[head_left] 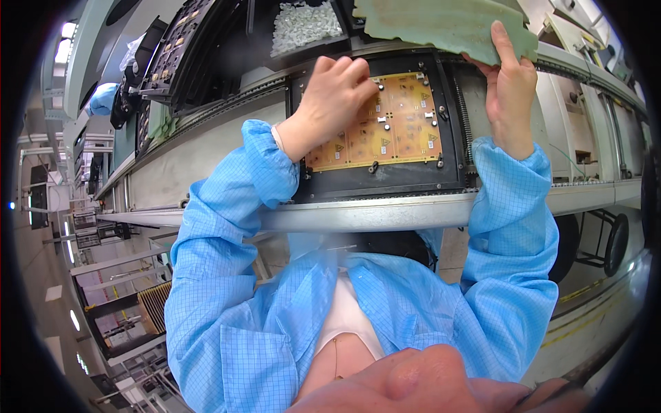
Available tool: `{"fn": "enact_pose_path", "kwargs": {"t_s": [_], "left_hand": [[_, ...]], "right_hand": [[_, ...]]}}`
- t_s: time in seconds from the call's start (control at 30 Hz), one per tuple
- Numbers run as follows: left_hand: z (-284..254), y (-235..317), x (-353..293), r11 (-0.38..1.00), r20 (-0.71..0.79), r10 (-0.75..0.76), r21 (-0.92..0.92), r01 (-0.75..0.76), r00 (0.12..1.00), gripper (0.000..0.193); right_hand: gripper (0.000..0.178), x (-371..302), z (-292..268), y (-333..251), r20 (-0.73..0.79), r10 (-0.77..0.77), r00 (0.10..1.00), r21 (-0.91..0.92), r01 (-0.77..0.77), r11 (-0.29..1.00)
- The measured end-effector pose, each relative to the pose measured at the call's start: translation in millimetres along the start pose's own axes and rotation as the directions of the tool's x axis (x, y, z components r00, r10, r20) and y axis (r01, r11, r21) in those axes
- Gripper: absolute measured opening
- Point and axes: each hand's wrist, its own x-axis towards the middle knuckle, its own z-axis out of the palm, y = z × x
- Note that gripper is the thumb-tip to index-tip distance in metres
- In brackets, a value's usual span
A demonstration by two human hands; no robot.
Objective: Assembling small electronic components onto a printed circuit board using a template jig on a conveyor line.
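A yellow-orange circuit board panel (406, 142) lies in a black frame (385, 180) in front of me, with small white and black parts standing on it. Over the panel's far left portion is my left hand (334, 103), its fingers curled together. Whatever those fingertips pinch, if anything, is hidden behind the knuckles. At the far right, my right hand (509, 93) grips the edge of a pale green sheet (441, 27) with a ragged rim, thumb on top. The sheet hangs over the conveyor's far side, beyond the black frame.
A black bin of small white parts (306, 27) stands beyond the frame. Black trays holding boards (180, 51) lean at the far left. The conveyor's metal rail (372, 212) runs along my near side. A blue-gloved hand (103, 98) shows at the left.
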Motion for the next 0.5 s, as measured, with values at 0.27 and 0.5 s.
{"fn": "enact_pose_path", "kwargs": {"t_s": [0.27, 0.5], "left_hand": [[-53, -16, 13, 0.998, -0.422, -0.062, -0.027, 0.056, 0.905, 0.057], [-95, -25, 34, 0.984, -0.315, -0.033, -0.174, -0.024, 0.948, 0.087]], "right_hand": [[0.032, -11, 15, 5, 0.027, 0.004, 1.000, -0.115, -0.001, 0.993], [0.033, -33, 57, -20, 0.229, 0.022, 0.973, -0.200, 0.025, 0.980]]}}
